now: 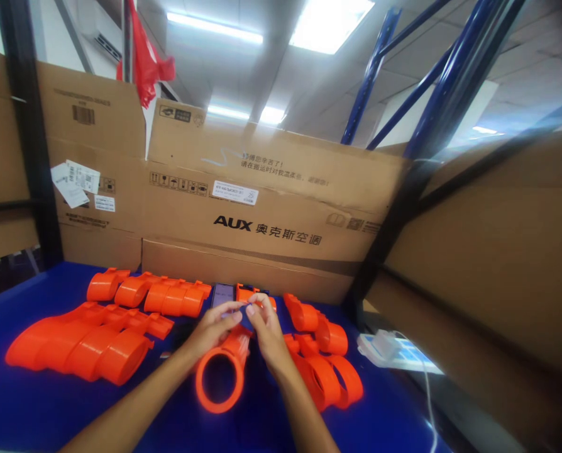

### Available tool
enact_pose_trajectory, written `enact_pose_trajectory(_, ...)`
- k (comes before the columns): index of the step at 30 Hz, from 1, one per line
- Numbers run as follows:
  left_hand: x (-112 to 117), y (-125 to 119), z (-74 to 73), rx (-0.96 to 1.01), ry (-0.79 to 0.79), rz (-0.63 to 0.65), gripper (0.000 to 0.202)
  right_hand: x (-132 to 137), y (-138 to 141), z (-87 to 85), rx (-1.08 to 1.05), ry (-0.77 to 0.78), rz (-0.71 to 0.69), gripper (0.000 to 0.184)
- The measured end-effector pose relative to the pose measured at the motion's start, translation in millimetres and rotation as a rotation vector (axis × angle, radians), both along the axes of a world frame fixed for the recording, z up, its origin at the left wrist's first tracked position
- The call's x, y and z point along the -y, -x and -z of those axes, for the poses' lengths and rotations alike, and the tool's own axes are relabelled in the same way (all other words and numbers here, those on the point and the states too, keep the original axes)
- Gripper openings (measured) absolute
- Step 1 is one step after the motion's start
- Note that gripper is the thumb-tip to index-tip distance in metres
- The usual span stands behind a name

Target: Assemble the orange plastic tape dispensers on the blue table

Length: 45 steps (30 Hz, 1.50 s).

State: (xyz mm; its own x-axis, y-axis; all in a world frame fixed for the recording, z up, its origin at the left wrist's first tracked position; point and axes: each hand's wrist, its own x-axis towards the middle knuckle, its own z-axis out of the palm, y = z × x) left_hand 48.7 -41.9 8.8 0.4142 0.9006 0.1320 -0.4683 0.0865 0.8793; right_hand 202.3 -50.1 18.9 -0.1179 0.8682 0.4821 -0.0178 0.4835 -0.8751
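Both hands meet in the middle, over the blue tabletop. My left hand [216,328] and my right hand [265,324] pinch a small dark blue piece [247,317] between their fingertips; its exact kind cannot be made out. Just below them lies an orange plastic tape dispenser [219,380], its round ring facing me and its far part partly behind my fingers. Behind the hands, more orange parts [246,293] show, with something dark on top. A phone-like dark rectangle [223,296] lies to the left of these.
Orange dispensers lie in rows on the left [80,343] and at the back left [177,299], with more on the right [325,377]. A white power strip [398,351] with a plug and cable sits at the right edge. Cardboard panels [262,251] and dark posts [380,233] enclose the blue table [177,421].
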Motion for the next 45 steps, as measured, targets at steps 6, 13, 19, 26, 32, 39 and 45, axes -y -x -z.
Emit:
enact_pose_trajectory(6,-7.5,2.1,8.8,-0.014,0.025,-0.048,0.046,-1.7,4.4,1.5,0.005,-0.001,0.015,0.031)
enact_pose_trajectory(13,-2.9,-0.8,3.2,0.069,0.057,-0.045,0.045,-4.8,3.9,0.7,0.018,-0.025,0.103,0.033)
enact_pose_trajectory(19,-11.3,8.5,1.7,0.186,0.123,-0.066,0.048,-13.9,-23.2,-3.7,0.076,-0.067,0.297,0.034)
enact_pose_trajectory(26,-16.6,10.9,4.1,0.242,0.187,-0.12,0.038,-3.0,-34.6,0.5,0.332,-0.071,0.315,0.018)
enact_pose_trajectory(32,-11.0,11.8,-3.6,0.272,0.206,-0.153,0.038,11.3,-28.7,2.6,0.632,-0.122,0.202,0.035)
enact_pose_trajectory(39,-8.6,18.7,-14.4,0.331,0.218,-0.214,0.043,2.7,-32.3,4.2,0.517,-0.083,0.268,0.017)
enact_pose_trajectory(45,-6.5,9.5,-13.4,0.303,0.208,-0.154,0.041,-10.6,-37.2,2.0,0.23,-0.051,0.389,0.005)
